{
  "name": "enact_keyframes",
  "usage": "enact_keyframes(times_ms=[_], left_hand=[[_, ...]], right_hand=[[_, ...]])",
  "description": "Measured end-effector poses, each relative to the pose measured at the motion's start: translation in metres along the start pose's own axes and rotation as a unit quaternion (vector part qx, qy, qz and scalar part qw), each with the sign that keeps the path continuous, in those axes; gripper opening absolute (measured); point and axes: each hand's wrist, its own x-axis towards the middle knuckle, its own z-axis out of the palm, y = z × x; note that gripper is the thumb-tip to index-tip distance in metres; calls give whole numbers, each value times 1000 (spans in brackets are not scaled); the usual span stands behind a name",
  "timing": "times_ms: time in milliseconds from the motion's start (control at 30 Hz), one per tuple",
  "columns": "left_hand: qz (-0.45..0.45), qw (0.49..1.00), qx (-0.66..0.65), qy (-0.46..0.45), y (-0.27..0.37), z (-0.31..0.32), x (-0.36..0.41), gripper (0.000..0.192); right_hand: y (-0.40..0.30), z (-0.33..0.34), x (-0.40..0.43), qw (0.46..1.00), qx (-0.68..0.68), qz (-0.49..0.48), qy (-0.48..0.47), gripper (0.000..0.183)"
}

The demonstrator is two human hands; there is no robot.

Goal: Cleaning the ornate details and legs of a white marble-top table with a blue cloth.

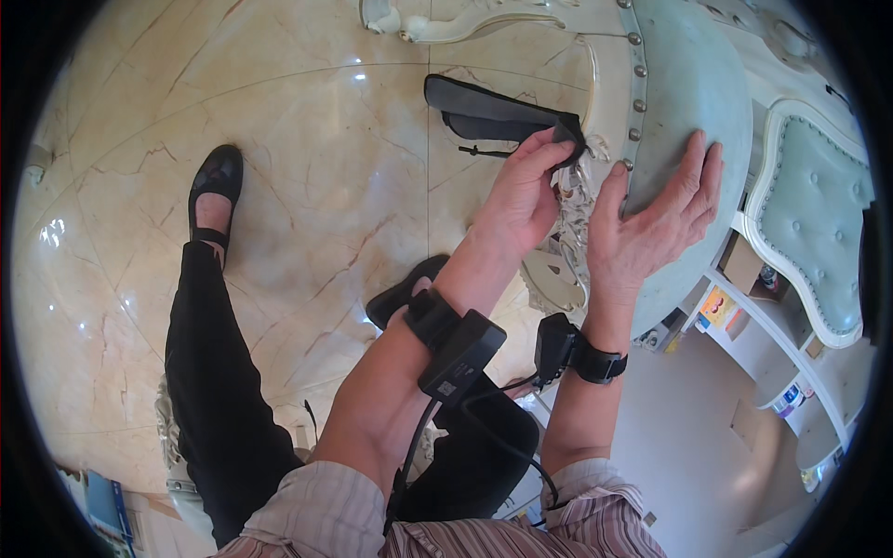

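My left hand pinches one end of a folded black and grey fabric item beside the carved front rail of an upholstered chair. The item's longer part hangs out over the tiled floor, with a thin black cord below it. My right hand lies spread on the pale green seat, fingers apart, its thumb near the row of metal studs. Black devices are strapped to both wrists, with cables running toward my body.
A carved cream chair leg stands at the top. To the right are a tufted green chair back and curved white shelves holding boxes and packets. My black-shod feet are on the marble-look floor.
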Motion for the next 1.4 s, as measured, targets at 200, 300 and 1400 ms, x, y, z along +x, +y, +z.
enact_keyframes(times_ms=[200, 300, 1400], left_hand=[[20, 998, 65, -16, 1, 6, 1, 23], [31, 996, 87, -10, 1, 8, 2, 27], [77, 951, 297, 44, 5, 36, -4, 35]], right_hand=[[2, 1, -1, 1000, -3, -9, 4, 73], [0, 2, -1, 1000, 1, -7, 7, 73], [0, 3, -1, 1000, -8, 5, 15, 74]])
